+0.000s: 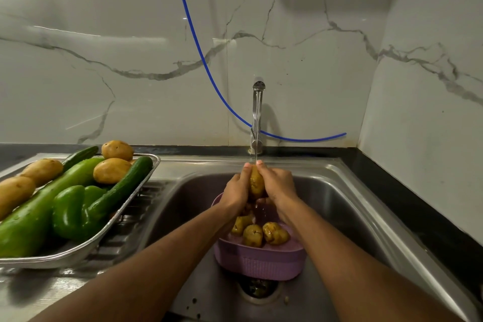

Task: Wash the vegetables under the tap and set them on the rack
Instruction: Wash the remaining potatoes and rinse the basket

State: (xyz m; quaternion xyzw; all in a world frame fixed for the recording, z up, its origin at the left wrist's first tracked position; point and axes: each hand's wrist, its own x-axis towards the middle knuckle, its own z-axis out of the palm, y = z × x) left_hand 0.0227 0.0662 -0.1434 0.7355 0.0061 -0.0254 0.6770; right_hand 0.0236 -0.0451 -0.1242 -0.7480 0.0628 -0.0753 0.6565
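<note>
A wet potato [256, 182] stands upright under the thin stream from the steel tap [257, 115]. My left hand [236, 188] grips its left side and my right hand [278, 185] grips its right side, both above the sink [337, 206]. Below them a purple basket [261, 260] in the sink holds three more wet potatoes [253, 235]. On the left drainboard a metal rack tray [86, 243] carries several potatoes [111, 170], cucumbers [122, 188], a long pale green gourd [41, 206] and a green pepper [70, 210].
A blue hose [209, 73] curves down the marble wall behind the tap. The sink drain [257, 289] lies just in front of the basket. A black counter edge [407, 198] runs along the right side.
</note>
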